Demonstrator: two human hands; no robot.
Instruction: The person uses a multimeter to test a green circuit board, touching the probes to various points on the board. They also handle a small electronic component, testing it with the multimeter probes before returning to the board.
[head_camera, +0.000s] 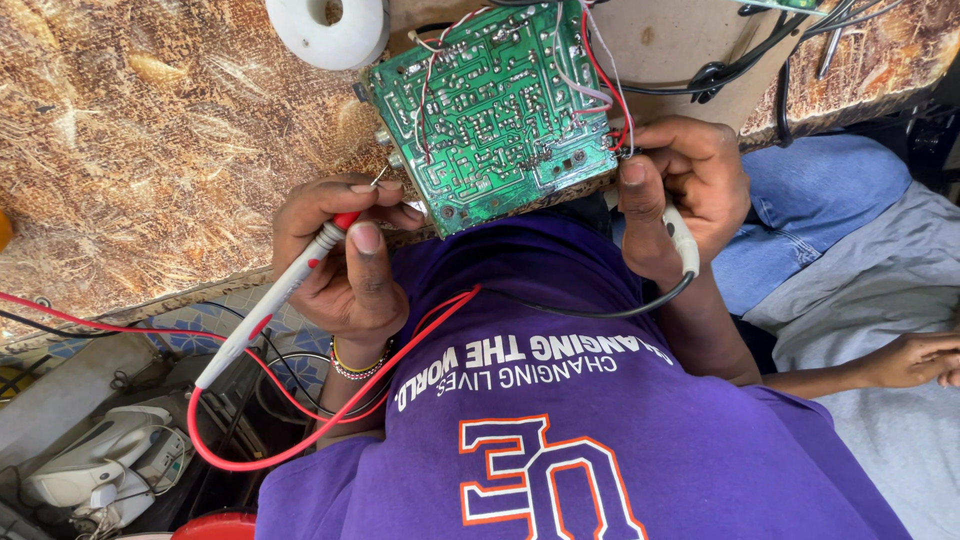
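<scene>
Green circuit board at the near edge of the brown table, solder side facing up, leaning out over the purple shirt.

Holding the red probe in the left hand, fingers curled tight around it, thumb pressing on top. Pointing its thin metal tip toward the left edge of the board, very near it; cannot tell if touching. Wearing a bead bracelet on that wrist. Trailing a red wire from the probe, looping down over the shirt and away to the left.

Gripping the right corner of the board with the right hand, thumb lying along the board's edge. Also clutching a white probe in that hand, fingers closed around it, tip hiding behind the fingers. Hanging a black wire from it, running across the shirt.

Sprouting from the top of the board, a bunch of thin red and white wires.

Sitting on the table just above the board, a white tape roll.

Lying low on the left, under the table, some white gadgets and tangled cables.

Sitting close on the right, another person in blue jeans, one hand resting on grey cloth.
</scene>
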